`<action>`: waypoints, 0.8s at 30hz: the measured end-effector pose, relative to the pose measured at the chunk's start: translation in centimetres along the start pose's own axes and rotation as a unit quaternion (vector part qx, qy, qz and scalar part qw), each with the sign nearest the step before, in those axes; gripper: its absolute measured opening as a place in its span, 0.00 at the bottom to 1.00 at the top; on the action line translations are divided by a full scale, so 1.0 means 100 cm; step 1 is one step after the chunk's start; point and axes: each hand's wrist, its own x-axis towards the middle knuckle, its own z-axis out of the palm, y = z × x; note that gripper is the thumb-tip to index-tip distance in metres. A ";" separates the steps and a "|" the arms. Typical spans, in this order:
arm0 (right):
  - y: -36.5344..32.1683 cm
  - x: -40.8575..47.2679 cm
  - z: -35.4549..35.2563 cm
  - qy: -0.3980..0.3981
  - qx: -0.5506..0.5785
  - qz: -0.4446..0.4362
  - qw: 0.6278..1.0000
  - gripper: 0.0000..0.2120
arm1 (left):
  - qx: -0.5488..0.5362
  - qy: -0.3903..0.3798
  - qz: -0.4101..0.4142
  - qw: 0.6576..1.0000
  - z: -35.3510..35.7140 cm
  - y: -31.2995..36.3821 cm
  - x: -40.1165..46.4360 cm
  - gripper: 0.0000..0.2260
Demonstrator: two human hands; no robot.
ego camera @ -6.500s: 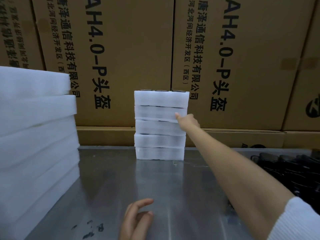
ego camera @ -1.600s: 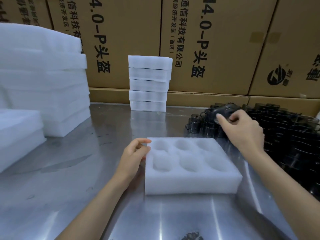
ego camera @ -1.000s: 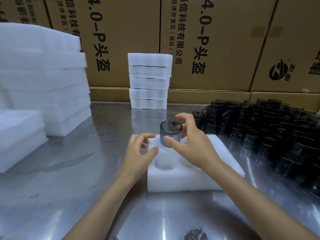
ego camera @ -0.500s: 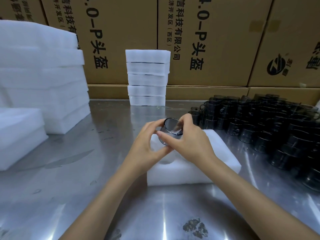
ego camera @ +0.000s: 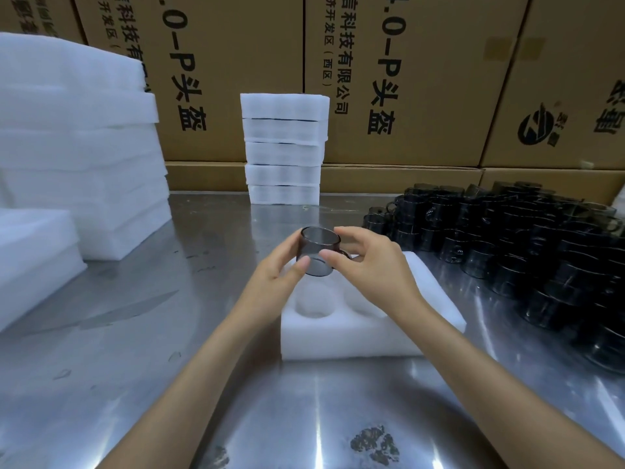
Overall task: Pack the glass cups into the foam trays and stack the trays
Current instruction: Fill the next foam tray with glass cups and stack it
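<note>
A smoky glass cup [ego camera: 317, 252] hangs tilted above the far left part of a white foam tray [ego camera: 341, 336] that lies on the steel table. My left hand [ego camera: 275, 275] pinches the cup's left side between thumb and fingers. My right hand [ego camera: 368, 265] grips its right side, where the handle sticks out. The tray's round pockets that show hold nothing; my hands hide the far ones. A pile of dark glass cups [ego camera: 527, 245] stands at the right. A stack of filled foam trays [ego camera: 284, 148] rises at the back centre.
Tall piles of white foam sheets [ego camera: 77, 147] fill the left side, with a lower foam block [ego camera: 33, 258] in front of them. Brown cardboard boxes [ego camera: 406, 79] wall off the back. The steel table [ego camera: 142, 350] runs toward me.
The cup has been lifted slightly and turned between both hands above the tray. Over the earlier frames my right hand fetched it from the pile and my left hand joined it.
</note>
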 end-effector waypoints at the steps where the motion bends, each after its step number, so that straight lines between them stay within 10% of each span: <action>1: 0.000 0.000 0.000 0.002 -0.005 0.001 1.000 0.15 | -0.009 0.001 -0.010 1.000 0.000 -0.002 -0.001 0.20; 24: -0.002 0.002 -0.003 -0.079 0.020 0.050 0.995 0.11 | -0.023 -0.010 -0.044 0.999 -0.003 -0.012 0.009 0.28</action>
